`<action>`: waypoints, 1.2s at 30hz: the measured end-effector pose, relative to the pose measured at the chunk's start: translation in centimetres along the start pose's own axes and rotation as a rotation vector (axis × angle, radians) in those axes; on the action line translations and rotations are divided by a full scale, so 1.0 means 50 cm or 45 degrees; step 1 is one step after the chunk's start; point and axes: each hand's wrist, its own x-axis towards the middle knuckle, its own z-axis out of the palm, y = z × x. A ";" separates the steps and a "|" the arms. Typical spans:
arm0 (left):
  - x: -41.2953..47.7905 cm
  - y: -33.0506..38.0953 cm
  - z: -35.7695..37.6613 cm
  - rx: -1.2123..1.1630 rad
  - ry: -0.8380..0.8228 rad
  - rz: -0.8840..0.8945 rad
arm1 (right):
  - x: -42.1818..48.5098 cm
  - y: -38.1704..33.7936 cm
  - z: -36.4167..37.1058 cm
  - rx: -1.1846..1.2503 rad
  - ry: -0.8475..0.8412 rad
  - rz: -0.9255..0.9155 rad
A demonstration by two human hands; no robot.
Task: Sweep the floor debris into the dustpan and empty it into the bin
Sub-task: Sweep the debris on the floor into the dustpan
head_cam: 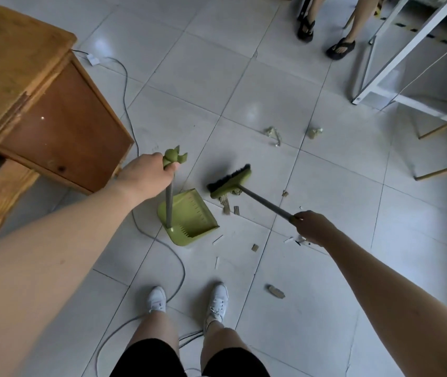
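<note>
Your left forearm [53,240] fills the near-left of the view and ends at the left hand [149,175], whose fingers and thumb are curled round the green top grip of the dustpan handle [169,202]. That handle stands nearly upright. The green dustpan [192,216] rests on the tiled floor [325,308] ahead of your white shoes [157,299], its open side turned to the right. Your right hand [312,227] is wrapped round the grey broom handle [266,204], which slants down and to the left to the broom head [230,182]. The head is green with black bristles and sits just beyond the far right corner of the dustpan. Small cardboard scraps [226,205] lie at the head, between it and the open side of the dustpan. Further debris is scattered around: white strips [217,263] just in front of the dustpan, a flat brown piece [276,291] nearer your right shoe, and two crumpled paper wads [272,133] farther out. A grey cable [181,270] loops across the floor past the dustpan's left side. A wooden cabinet [26,91] stands at left, and a white metal frame [380,63] at upper right. Another person's feet in black sandals [305,28] show at the top edge.
</note>
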 end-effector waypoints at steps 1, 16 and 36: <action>-0.009 -0.010 -0.008 -0.009 0.004 -0.014 | -0.013 0.000 -0.003 -0.066 0.023 -0.021; -0.168 -0.164 -0.063 0.078 -0.078 0.092 | -0.202 -0.078 0.077 -0.209 -0.193 -0.127; -0.261 0.014 0.069 0.074 -0.023 -0.009 | -0.071 0.006 0.026 -1.218 0.001 -0.291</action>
